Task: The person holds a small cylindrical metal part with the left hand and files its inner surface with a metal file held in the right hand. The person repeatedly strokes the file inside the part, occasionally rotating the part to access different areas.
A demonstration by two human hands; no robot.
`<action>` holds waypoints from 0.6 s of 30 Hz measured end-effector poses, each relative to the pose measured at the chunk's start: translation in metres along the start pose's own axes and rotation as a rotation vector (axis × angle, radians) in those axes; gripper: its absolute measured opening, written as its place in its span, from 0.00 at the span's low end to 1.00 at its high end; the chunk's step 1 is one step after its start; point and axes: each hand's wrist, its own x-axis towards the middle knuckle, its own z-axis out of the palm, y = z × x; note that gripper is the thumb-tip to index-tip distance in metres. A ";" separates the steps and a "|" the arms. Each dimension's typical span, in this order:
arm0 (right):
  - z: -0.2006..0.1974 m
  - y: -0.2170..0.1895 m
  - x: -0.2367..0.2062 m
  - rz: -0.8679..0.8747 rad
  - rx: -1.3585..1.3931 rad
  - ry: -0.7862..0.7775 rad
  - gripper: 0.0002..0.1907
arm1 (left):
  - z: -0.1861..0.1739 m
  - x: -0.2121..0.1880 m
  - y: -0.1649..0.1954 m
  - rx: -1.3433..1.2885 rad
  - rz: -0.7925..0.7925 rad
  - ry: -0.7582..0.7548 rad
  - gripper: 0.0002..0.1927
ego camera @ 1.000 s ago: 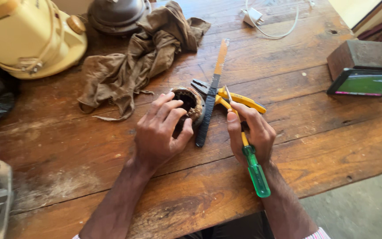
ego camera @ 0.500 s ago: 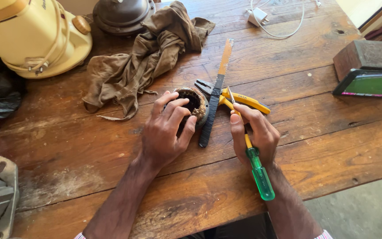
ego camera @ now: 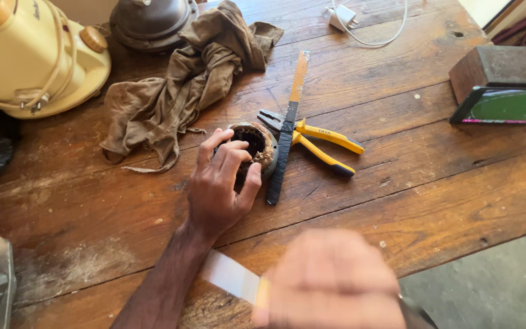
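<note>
My left hand [ego camera: 217,189] rests on a round, rusty metal part [ego camera: 257,143] with a dark hollow, fingers curled over its rim. My right hand [ego camera: 330,280] is low and close to the camera, heavily blurred, closed in a fist. A pale shaft with a yellow collar [ego camera: 229,277] sticks out of it to the left, apparently the screwdriver; its handle is hidden. Yellow-handled pliers [ego camera: 327,143] lie just right of the round part. A long flat blade, dark with an orange end [ego camera: 287,131], lies across them.
A crumpled brown cloth [ego camera: 184,79] lies behind the part. A cream appliance [ego camera: 31,55] and a dark dome [ego camera: 150,21] stand at the back left. A phone [ego camera: 506,105] leans on a dark block [ego camera: 500,64] at the right. A white charger [ego camera: 343,15] is at the back. The wooden table [ego camera: 433,201] ends at lower right.
My right hand has pulled away from the pliers toward me with the screwdriver and now blurs at the bottom. My left hand stays on the round part.
</note>
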 end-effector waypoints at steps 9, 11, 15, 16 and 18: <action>-0.001 -0.021 -0.007 0.029 0.294 0.003 0.15 | 0.002 -0.001 -0.001 0.001 0.000 0.000 0.07; 0.000 -0.020 -0.009 0.036 0.310 -0.001 0.15 | 0.002 -0.002 -0.002 0.001 -0.001 0.001 0.07; 0.001 -0.023 -0.017 0.040 0.344 -0.004 0.16 | 0.001 -0.002 -0.004 0.023 0.015 -0.005 0.07; 0.000 -0.024 -0.019 0.044 0.351 -0.006 0.16 | 0.002 -0.002 -0.004 0.023 0.019 -0.009 0.07; -0.002 -0.028 -0.021 0.054 0.354 -0.007 0.16 | 0.003 -0.003 -0.003 0.020 0.002 -0.009 0.07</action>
